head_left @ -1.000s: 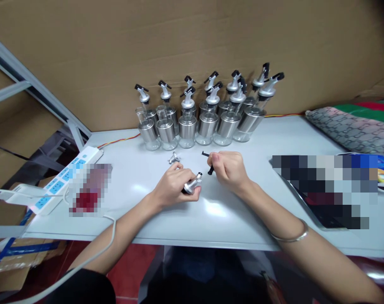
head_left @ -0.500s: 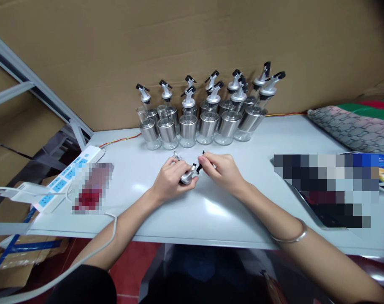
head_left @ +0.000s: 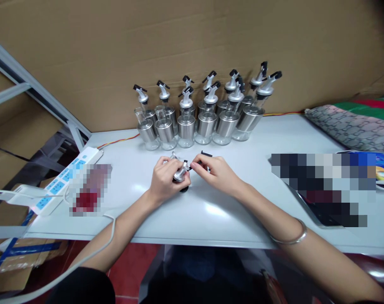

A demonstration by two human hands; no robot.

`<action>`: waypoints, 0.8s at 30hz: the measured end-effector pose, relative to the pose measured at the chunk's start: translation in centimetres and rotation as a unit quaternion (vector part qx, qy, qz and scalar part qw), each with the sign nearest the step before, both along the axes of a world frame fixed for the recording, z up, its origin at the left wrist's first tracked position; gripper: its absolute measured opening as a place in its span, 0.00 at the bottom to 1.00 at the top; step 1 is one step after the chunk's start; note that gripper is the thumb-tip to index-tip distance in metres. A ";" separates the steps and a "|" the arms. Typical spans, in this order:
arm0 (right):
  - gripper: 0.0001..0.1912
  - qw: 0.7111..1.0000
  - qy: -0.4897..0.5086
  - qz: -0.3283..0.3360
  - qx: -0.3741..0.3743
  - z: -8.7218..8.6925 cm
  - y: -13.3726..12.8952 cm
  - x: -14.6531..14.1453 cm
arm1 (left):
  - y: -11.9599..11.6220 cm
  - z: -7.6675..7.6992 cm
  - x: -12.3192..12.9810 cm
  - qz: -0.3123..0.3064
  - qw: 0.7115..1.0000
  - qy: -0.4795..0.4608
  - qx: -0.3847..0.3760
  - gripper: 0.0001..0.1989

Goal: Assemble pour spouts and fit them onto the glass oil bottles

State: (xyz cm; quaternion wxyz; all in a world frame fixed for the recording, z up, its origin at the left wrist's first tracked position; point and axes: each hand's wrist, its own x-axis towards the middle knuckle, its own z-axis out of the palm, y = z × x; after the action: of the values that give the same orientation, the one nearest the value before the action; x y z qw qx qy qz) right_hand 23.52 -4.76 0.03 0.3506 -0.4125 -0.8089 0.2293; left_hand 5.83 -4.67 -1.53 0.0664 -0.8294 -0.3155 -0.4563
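My left hand (head_left: 167, 179) is wrapped round a silver pourer top (head_left: 180, 174) with a black base, just above the table's middle. Another silver tip pokes out behind its fingers. In my right hand (head_left: 215, 171) a black lever (head_left: 206, 154) is pinched, its near end touching or close to the pourer's spout. Behind both hands, glass bottles with steel sleeves stand in two rows. Most carry silver pourers with black levers, like the front one (head_left: 186, 126). Two front-left bottles, one of them here (head_left: 166, 131), have open glass necks.
A white power strip (head_left: 67, 179) with a plug and cable lies at the left, beside a blurred-out red item. On the right are a pixelated dark object, a blue packet (head_left: 383, 162) and a patterned cushion (head_left: 353, 126). Cardboard (head_left: 179, 38) stands behind the table (head_left: 242, 236).
The pourer in my left hand has shifted slightly left and tilted, showing its black base. My right hand has moved left with the lever, which now lies more level. The view has shifted slightly.
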 end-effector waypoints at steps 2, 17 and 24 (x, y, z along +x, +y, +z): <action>0.10 0.999 -0.018 0.005 0.033 -0.1 0.1 0.0 | 0.2 0.1 -0.1 0.014 1.000 -0.003 0.006 0.03; 0.07 0.979 -0.022 0.031 0.200 -0.9 1.2 0.9 | 0.8 -0.2 -0.5 0.076 0.997 -0.005 -0.029 0.02; 0.10 0.960 -0.179 0.011 0.217 -0.1 1.3 1.7 | 0.9 -0.1 -0.6 0.066 0.996 0.010 -0.053 0.01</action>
State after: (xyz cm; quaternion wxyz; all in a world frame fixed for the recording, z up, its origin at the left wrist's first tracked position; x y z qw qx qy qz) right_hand 25.22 -3.46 -0.03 0.2790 -0.3515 -0.8933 -0.0252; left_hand 5.28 -3.80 -1.65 0.0553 -0.8133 -0.3931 -0.4255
